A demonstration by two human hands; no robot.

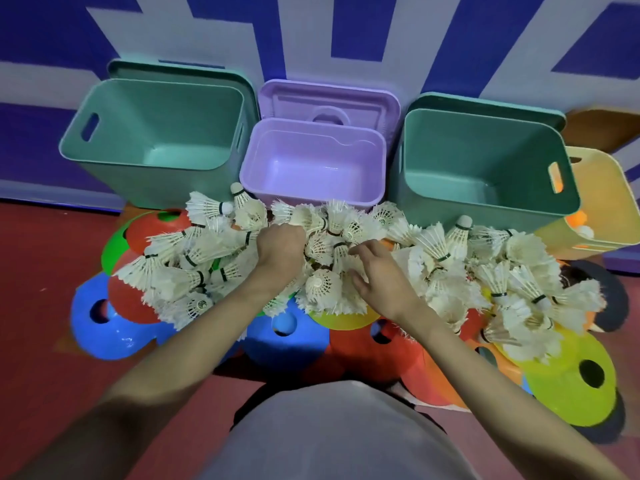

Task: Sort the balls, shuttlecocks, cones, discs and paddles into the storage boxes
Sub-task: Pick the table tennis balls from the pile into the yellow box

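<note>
Right now both your hands are down in the heap of white shuttlecocks (332, 258) that lies on the floor just in front of the boxes. Your left hand (281, 247) is buried knuckles-up in the middle of the heap, its fingers curled down among the feathers; they seem to close on a few shuttlecocks, but the feathers hide the grip, so you cannot tell for sure what it holds. Your right hand (382, 275) rests just beside it with its fingers (360, 252) spread and loosely bent, the tips touching the shuttlecocks and gripping none that you can see.

Under and around the heap lie the flat discs (571, 375), each with a hole in the middle: blue and red at your left, blue and red near your body, yellow-green and orange at your right.

Beyond the heap stand three open boxes in a row against the blue and white wall: a green box (104, 168) at left, a purple box (256, 174) in the middle and a second green box (568, 202) at right. All three show bare bottoms. At the far right a yellow box (620, 209) holds orange and white balls (583, 223).
</note>
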